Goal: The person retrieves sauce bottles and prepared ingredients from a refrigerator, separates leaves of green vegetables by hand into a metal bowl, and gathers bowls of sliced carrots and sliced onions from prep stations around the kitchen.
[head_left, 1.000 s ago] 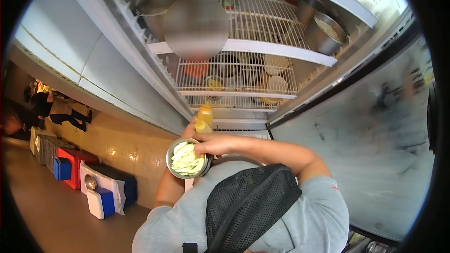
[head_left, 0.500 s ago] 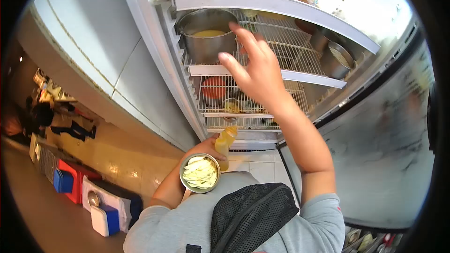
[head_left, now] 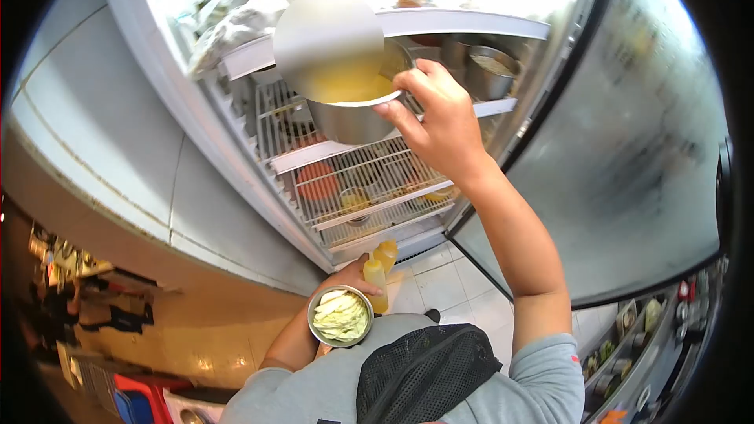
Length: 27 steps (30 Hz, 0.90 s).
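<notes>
A deep metal pot (head_left: 353,124) with yellow contents stands out at the fridge shelf's front edge; a blurred patch covers its left part. My right hand (head_left: 440,114) grips its rim, thumb outside and fingers over the inner side. Low near my body, my left hand (head_left: 352,276) is wrapped round yellow squeeze bottles (head_left: 376,286); two tops show. Against my left forearm rests a metal bowl (head_left: 316,332) of pale sliced vegetables (head_left: 342,316). I cannot make out how the bowl is supported.
The fridge door (head_left: 628,173) stands open on the right. Smaller metal containers (head_left: 492,71) sit on the same shelf's right side. A wire shelf (head_left: 393,169) below holds a red item and a small bowl. A tiled wall (head_left: 94,126) runs along the left. People are in the far left background.
My right hand has closed on the pot's rim and the pot has come forward from its place on the shelf. My left hand still holds the bottles. The view has swung right.
</notes>
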### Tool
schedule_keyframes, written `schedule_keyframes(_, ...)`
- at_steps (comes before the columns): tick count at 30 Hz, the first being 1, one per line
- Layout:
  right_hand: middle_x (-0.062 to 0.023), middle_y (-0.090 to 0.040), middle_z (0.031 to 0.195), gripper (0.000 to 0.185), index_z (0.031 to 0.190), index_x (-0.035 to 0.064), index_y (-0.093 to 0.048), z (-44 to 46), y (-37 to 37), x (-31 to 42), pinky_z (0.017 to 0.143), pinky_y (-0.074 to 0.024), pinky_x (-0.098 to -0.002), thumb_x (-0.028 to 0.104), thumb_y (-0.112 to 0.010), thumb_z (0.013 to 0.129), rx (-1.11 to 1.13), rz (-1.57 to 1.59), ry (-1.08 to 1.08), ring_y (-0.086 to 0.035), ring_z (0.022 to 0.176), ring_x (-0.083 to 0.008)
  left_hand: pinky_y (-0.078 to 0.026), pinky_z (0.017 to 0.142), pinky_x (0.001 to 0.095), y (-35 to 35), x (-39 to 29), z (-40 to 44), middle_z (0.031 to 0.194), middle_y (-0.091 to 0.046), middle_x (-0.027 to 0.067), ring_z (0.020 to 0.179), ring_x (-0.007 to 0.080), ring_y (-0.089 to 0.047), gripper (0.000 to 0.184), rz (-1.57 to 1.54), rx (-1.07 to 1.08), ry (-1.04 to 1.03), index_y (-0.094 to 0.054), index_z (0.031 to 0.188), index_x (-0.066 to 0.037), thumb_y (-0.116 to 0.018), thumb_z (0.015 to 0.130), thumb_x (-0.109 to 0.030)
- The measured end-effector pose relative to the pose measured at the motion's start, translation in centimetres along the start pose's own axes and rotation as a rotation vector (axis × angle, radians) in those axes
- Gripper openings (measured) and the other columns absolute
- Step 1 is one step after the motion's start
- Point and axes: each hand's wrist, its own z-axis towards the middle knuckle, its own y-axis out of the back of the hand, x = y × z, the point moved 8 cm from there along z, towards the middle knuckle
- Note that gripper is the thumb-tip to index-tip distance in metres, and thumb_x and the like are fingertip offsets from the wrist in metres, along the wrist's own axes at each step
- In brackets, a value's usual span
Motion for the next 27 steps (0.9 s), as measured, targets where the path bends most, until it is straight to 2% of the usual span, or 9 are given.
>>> schedule_keyframes(2, -0.0265, -0.069, 0.119, 0.036, 0.106, 0.0025, -0.069, -2.5, 3.7, 0.7, 0.086, -0.0576, -0.0485, 0.026, -0.088, 0.087, -0.059, -0.007, 0.147, -0.07, 0.105, -0.0427, -0.05, 0.105, 0.0359, -1.8, -2.3, 0.3, 0.127, -0.068, 0.0078, 0.115, 0.0201, -0.064, 0.086, -0.074, 0.044, -0.083, -0.056, 0.146, 0.0, -0.098, 0.074, -0.024)
schedule_keyframes(4, -0.0251, -0.068, 0.127, 0.036, 0.106, 0.0038, -0.07, -6.1, 7.3, 1.0, 0.091, -0.0578, -0.0473, 0.018, -0.091, 0.08, -0.059, -0.023, 0.062, -0.069, 0.11, -0.0422, -0.048, 0.109, 0.0366, -3.5, -2.1, 1.4, 0.131, -0.067, 0.0104, 0.121, 0.0217, -0.063, 0.092, -0.101, 0.144, -0.015, -0.05, 0.15, 0.001, -0.097, 0.074, -0.019)
schedule_keyframes(6, -0.0254, -0.067, 0.131, 0.038, 0.105, 0.0046, -0.069, -10.4, 10.9, 0.9, 0.092, -0.0586, -0.0472, 0.017, -0.093, 0.077, -0.092, -0.063, 0.071, -0.07, 0.111, -0.0423, -0.046, 0.112, 0.0373, -5.9, -1.7, 2.3, 0.135, -0.066, 0.013, 0.127, 0.0233, -0.061, 0.098, -0.126, 0.251, 0.068, -0.043, 0.155, 0.003, -0.097, 0.074, -0.015)
schedule_keyframes(9, -0.0256, -0.066, 0.135, 0.041, 0.104, 0.0065, -0.07, -17.0, 16.9, 0.7, 0.091, -0.0595, -0.0471, 0.02, -0.095, 0.074, -0.139, -0.174, 0.002, -0.07, 0.111, -0.0419, -0.049, 0.107, 0.0353, -10.1, -3.4, 4.1, 0.128, -0.069, 0.0061, 0.12, 0.02, -0.064, 0.075, -0.062, 0.348, 0.035, -0.059, 0.142, 0.0, -0.096, 0.077, -0.009)
schedule_keyframes(12, -0.0249, -0.066, 0.136, 0.042, 0.103, 0.0081, -0.07, -24.5, 23.6, 0.5, 0.089, -0.0599, -0.046, 0.024, -0.096, 0.074, -0.133, -0.238, -0.186, -0.071, 0.109, -0.0406, -0.049, 0.108, 0.0383, -15.0, -1.5, 5.2, 0.127, -0.071, 0.0059, 0.119, 0.02, -0.066, 0.07, -0.065, 0.441, 0.149, -0.064, 0.141, -0.001, -0.093, 0.078, -0.008)
schedule_keyframes(17, -0.0257, -0.065, 0.138, 0.04, 0.101, 0.0076, -0.07, -33.3, 33.4, 7.0, 0.091, -0.0586, -0.0466, 0.024, -0.094, 0.074, -0.085, -0.441, -0.466, -0.07, 0.108, -0.041, -0.053, 0.092, 0.0352, -24.1, -7.5, 0.3, 0.105, -0.07, 0.0035, 0.101, 0.0185, -0.068, 0.049, -0.047, 0.591, 0.225, -0.068, 0.116, -0.004, -0.095, 0.076, -0.012)
schedule_keyframes(21, -0.0258, -0.065, 0.136, 0.038, 0.101, 0.0059, -0.07, -36.0, 42.4, 13.0, 0.087, -0.0592, -0.0455, 0.02, -0.092, 0.075, -0.125, -0.593, -0.585, -0.07, 0.107, -0.0408, -0.054, 0.094, 0.0361, -29.2, -9.1, -2.3, 0.109, -0.07, 0.0043, 0.103, 0.0189, -0.068, 0.051, 0.004, 0.721, 0.275, -0.07, 0.118, -0.003, -0.096, 0.076, -0.011)
schedule_keyframes(25, -0.0263, -0.065, 0.134, 0.038, 0.104, 0.0034, -0.069, -41.3, 52.5, 12.0, 0.084, -0.0589, -0.0451, 0.019, -0.091, 0.077, -0.17, -0.708, -0.673, -0.07, 0.101, -0.0392, -0.054, 0.094, 0.0364, -39.5, -11.5, -0.6, 0.107, -0.071, 0.005, 0.103, 0.019, -0.068, 0.045, 0.096, 0.838, 0.249, -0.072, 0.114, -0.003, -0.095, 0.077, -0.012)
schedule_keyframes(27, -0.0264, -0.065, 0.133, 0.037, 0.104, 0.0032, -0.069, -44.0, 55.6, 10.3, 0.083, -0.0588, -0.0452, 0.019, -0.09, 0.079, -0.184, -0.755, -0.718, -0.07, 0.1, -0.0392, -0.053, 0.096, 0.0365, -43.4, -11.4, 0.4, 0.108, -0.071, 0.0046, 0.105, 0.0189, -0.068, 0.045, 0.105, 0.866, 0.328, -0.072, 0.113, -0.004, -0.096, 0.076, -0.012)
